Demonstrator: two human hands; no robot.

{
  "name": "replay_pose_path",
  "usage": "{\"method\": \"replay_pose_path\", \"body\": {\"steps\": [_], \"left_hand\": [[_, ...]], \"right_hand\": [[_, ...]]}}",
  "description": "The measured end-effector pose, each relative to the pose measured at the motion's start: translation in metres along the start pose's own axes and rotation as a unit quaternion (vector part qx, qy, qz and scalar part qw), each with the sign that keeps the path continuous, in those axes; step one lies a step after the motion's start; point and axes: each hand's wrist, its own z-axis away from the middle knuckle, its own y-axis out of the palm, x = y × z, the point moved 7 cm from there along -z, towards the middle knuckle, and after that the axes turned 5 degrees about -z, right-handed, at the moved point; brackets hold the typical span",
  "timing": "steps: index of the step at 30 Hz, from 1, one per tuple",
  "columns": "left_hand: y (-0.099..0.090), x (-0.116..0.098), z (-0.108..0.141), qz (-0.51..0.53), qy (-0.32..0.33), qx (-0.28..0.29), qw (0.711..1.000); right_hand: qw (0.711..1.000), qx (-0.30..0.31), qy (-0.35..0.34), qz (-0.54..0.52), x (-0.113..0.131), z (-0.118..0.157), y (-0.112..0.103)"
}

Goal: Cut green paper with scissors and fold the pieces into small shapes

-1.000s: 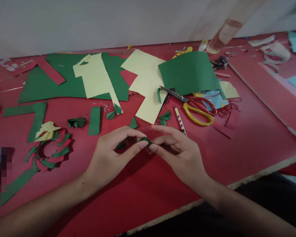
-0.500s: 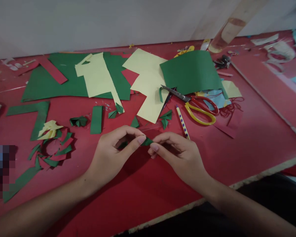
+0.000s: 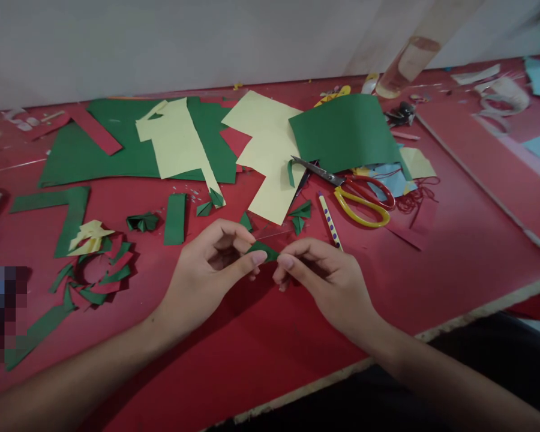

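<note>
A small folded piece of green paper (image 3: 266,249) is held between my two hands above the red table. My left hand (image 3: 216,258) pinches its left part between thumb and fingers. At its right tip, my right hand (image 3: 324,270) grips it with thumb and forefinger. Just beyond my hands lie small folded green pieces (image 3: 300,215) and a white pen with purple dots (image 3: 330,221). To the left sits a green strip (image 3: 174,219), and farther left a ring of folded red and green paper (image 3: 112,279) with a yellow folded piece (image 3: 90,237) on its edge.
Scissors (image 3: 364,207) with red and yellow handles lie right of centre, blades over cream paper (image 3: 270,162). Green sheets (image 3: 346,132) cover the back. A bottle with liquid (image 3: 407,66) stands at the wall. Red thread (image 3: 416,198) is tangled at right. The table edge (image 3: 306,387) runs along the front.
The left fingers have shifted slightly on the green paper, and more of its surface shows. The right hand still pinches the tip. The view has moved a little.
</note>
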Motion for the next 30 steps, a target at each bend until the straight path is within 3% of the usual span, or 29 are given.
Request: {"method": "replay_pose_path", "body": {"steps": [7, 16, 30], "left_hand": [[-0.003, -0.003, 0.0, 0.008, 0.018, -0.014, 1.0], [0.0, -0.006, 0.003, -0.027, 0.045, -0.012, 0.999], [0.0, -0.012, 0.004, -0.074, 0.075, -0.019, 0.994]], "right_hand": [[0.999, 0.008, -0.01, -0.046, 0.003, 0.001, 0.002], [1.0, 0.022, -0.013, 0.006, 0.003, 0.001, 0.005], [1.0, 0.017, -0.004, 0.005, 0.002, -0.001, 0.004]]}}
